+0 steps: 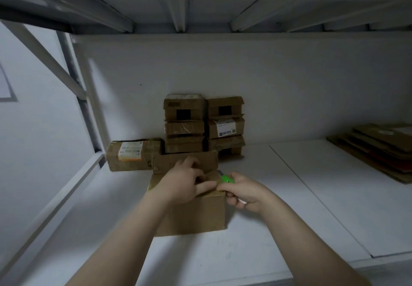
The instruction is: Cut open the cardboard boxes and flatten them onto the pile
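Boxes on a white shelf [312,207]: 8 standing, plus 1 flattened pile.

Nearest, 1 box [194,212] sits at the centre front with its far flap raised; behind it 6 stacked boxes [205,127] stand against the wall in 2 columns of 3, and 1 long box [133,155] lies just left of them. The flattened pile [379,149] lies well apart at the far right. 2 printed labels show, a white one on the middle right box and an orange-edged one on the long box; neither can be read. The left hand [182,183] lies on the near box's top, fingers bent over a flap edge and gripping it. The right hand [244,194] is curled tight round 1 green knife [227,178], blade end at the box's upper right corner.
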